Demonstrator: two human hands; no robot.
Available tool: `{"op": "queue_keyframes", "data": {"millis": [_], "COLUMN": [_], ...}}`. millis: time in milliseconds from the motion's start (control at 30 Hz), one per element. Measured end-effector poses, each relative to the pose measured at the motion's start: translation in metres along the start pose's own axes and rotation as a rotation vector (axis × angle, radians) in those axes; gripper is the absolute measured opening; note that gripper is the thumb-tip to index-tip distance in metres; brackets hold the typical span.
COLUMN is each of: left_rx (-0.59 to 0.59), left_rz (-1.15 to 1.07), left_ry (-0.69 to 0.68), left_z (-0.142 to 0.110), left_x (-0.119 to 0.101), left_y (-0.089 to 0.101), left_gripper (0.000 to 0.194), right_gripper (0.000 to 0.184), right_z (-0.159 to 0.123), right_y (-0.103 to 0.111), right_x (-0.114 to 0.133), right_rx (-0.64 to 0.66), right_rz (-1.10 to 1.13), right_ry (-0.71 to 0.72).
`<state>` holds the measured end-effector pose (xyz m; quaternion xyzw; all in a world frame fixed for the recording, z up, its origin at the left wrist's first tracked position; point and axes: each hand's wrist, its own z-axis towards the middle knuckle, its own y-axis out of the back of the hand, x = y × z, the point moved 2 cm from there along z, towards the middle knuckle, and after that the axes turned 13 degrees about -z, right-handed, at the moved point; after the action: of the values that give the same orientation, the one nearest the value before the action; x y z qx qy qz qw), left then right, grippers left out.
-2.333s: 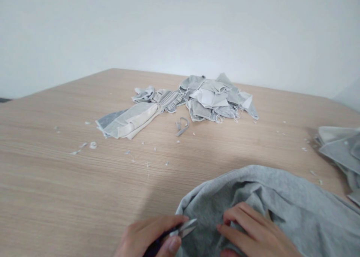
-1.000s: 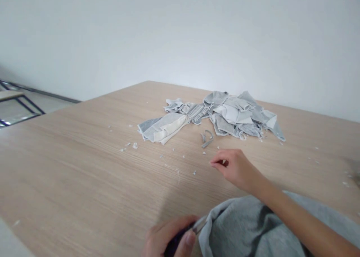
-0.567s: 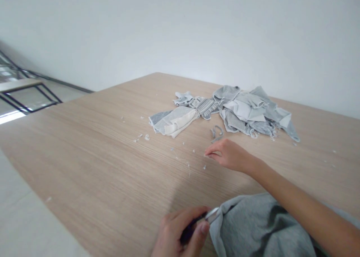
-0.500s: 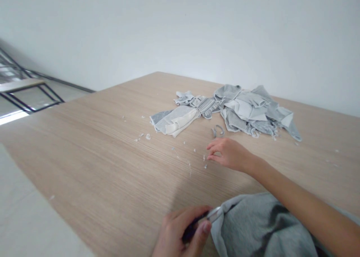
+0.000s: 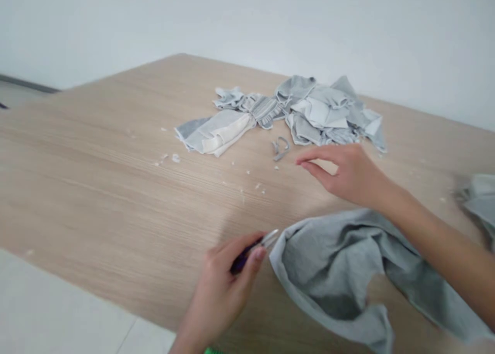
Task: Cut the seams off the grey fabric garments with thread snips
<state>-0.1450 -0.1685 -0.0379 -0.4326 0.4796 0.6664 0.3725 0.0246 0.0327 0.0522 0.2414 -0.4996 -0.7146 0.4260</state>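
Note:
My left hand (image 5: 224, 287) is closed round a small purple-handled thread snipper (image 5: 253, 248), its metal tips pointing at the edge of a grey knit garment (image 5: 340, 271) lying in front of me on the wooden table (image 5: 96, 189). My right hand (image 5: 346, 172) hovers above the table beyond the garment, fingers stretched out towards the left with nothing in them, near a small curled grey fabric strip (image 5: 280, 148).
A pile of grey and white fabric offcuts (image 5: 305, 111) lies at the back of the table. Small white scraps (image 5: 170, 159) are scattered across the middle. More grey fabric (image 5: 477, 202) sits at the right edge. The table's near-left edge drops to a pale floor (image 5: 58, 312).
My right hand left the garment, reached out to the scraps on the table, then lifted and drew back to the right with fingers apart. The view swung left and then tilted down. My left hand kept the snipper.

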Motion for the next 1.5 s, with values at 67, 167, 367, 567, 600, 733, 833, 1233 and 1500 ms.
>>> {"op": "queue_keyframes", "data": {"millis": [67,167,367,567,600,733,833,1233,1500], "left_rx": [-0.029,-0.023,0.041,0.194,0.217,0.267,0.302,0.428,0.546], "left_rz": [0.017,0.04,0.055,-0.002,0.011,0.075,0.103,0.157,0.124], "left_ry": [-0.023,-0.044,-0.029,-0.098,-0.105,-0.133,-0.195,-0.23,-0.165], "left_z": [0.002,0.004,0.003,0.001,0.0,-0.001,0.003,0.024,0.023], "left_x": [0.002,0.006,0.004,-0.003,-0.005,-0.019,-0.033,-0.055,-0.059], "left_y": [0.001,0.0,-0.006,-0.015,-0.018,-0.03,-0.039,-0.053,-0.067], "left_gripper": [0.032,0.033,0.037,0.031,0.03,0.028,0.022,0.019,0.023], "right_gripper": [0.018,0.014,0.011,0.018,0.02,0.024,0.027,0.023,0.021], "right_z": [-0.035,-0.099,-0.228,-0.28,-0.283,-0.282,-0.274,-0.272,-0.263], "right_y": [0.03,0.063,0.066,0.033,0.029,0.012,0.0,-0.018,-0.017], "right_x": [0.004,0.016,0.042,0.061,0.062,0.069,0.078,0.094,0.097], "right_rx": [-0.052,-0.114,-0.099,-0.044,-0.039,-0.011,-0.004,-0.214,-0.435], "right_rz": [-0.042,-0.059,-0.05,0.167,0.198,0.3,0.336,0.623,1.005], "right_ry": [-0.098,-0.29,-0.713,-0.97,-0.983,-0.961,-0.971,-1.262,-1.249]}}
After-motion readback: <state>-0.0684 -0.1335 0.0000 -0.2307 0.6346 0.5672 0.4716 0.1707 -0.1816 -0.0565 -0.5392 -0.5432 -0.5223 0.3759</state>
